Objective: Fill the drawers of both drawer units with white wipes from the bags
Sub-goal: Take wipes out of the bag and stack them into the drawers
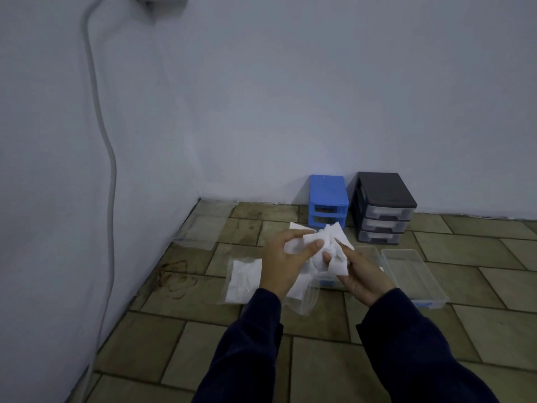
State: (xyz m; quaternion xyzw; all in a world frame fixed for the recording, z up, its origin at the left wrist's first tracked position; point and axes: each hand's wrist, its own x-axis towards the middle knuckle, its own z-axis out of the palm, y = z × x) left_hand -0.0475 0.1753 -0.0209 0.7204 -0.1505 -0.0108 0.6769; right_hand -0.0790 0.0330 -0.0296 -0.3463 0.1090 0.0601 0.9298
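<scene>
Wipes, white, bunched: we pinch them between our left hand and right hand, fingers curled round the wad. Below our left hand, a bag of wipes on the floor. Beyond both hands, blue drawer unit and black drawer unit. Beside our right hand, clear drawer.

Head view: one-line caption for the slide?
Both hands, left and right, grip white wipes above a clear drawer, before blue and black drawer units.
</scene>
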